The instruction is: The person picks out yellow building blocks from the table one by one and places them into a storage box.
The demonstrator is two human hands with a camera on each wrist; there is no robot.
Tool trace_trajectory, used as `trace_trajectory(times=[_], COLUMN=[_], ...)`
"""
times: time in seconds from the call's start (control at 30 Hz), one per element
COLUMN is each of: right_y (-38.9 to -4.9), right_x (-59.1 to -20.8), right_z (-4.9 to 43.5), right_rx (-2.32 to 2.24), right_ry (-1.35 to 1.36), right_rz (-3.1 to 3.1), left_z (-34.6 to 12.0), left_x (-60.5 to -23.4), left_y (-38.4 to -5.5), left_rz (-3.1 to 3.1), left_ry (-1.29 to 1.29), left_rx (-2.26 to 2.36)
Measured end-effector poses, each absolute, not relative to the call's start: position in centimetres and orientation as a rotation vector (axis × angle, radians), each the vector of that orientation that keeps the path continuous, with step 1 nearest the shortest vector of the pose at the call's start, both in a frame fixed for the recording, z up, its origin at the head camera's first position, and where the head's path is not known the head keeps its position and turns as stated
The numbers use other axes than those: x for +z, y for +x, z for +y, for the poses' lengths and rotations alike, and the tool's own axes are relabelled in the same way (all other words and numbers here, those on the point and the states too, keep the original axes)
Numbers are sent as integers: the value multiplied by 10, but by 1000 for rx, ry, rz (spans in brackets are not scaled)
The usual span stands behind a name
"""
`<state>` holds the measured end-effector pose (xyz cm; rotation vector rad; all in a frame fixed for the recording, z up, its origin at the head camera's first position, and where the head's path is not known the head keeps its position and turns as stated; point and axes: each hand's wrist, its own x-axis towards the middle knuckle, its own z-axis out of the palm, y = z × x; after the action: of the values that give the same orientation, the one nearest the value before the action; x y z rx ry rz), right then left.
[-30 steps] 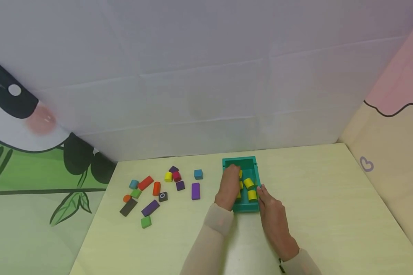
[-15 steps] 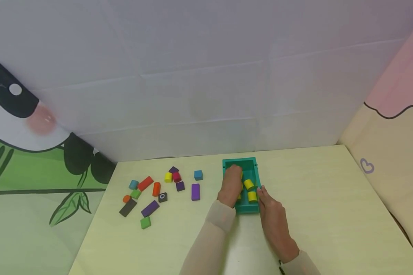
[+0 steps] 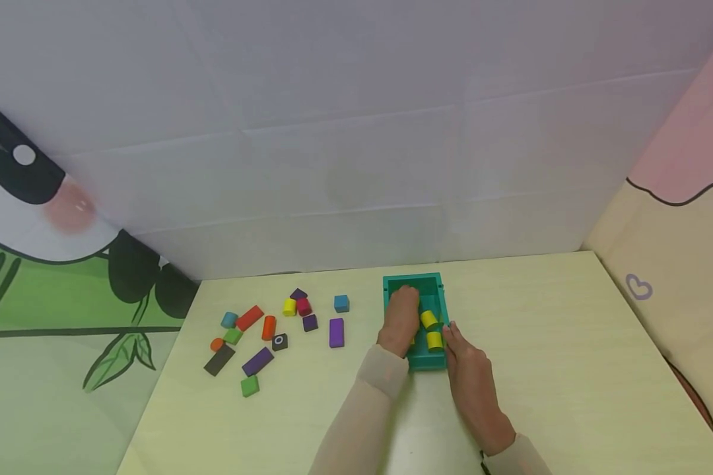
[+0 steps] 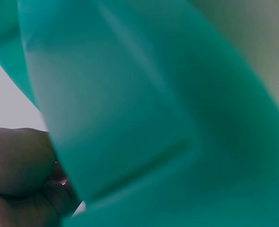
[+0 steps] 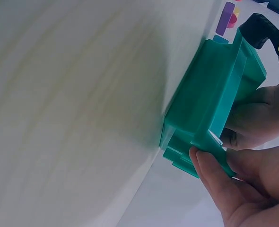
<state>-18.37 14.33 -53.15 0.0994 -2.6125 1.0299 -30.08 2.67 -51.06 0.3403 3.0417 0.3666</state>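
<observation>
A teal plastic bin (image 3: 428, 360) stands on the table with several yellow cylinder blocks (image 3: 434, 341) inside. My left hand (image 3: 401, 320) reaches down into its left part; the fingertips are hidden, and whether they hold a block cannot be seen. In the left wrist view the bin's wall (image 4: 111, 104) fills most of the picture, with part of the left hand (image 4: 21, 170) at the lower left. On the bin's right side, my right hand (image 3: 472, 382) pinches the rim, fingers outside and thumb over the edge, as the right hand (image 5: 243, 189) shows in the right wrist view.
Loose blocks lie left of the bin: a purple block (image 3: 336, 332), a blue cube (image 3: 341, 303), a red block (image 3: 249, 318), a dark block (image 3: 219, 361), a green block (image 3: 250, 386) and several others. A white wall covering (image 3: 344, 165) rises behind the table.
My left hand has shifted slightly to the right within the bin, covering more of the yellow blocks. The right hand stays at the rim.
</observation>
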Motion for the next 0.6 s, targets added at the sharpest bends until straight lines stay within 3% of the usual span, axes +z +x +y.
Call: trace_trajectory(times=[0.6], right_y=[-184], right_x=[-533], right_z=[143], right_rx=[1018], right_ry=[117], right_rz=[-2595], left_z=[33], left_x=[-520], left_y=[-306], left_rz=[2994], left_ry=[266], left_rx=[340])
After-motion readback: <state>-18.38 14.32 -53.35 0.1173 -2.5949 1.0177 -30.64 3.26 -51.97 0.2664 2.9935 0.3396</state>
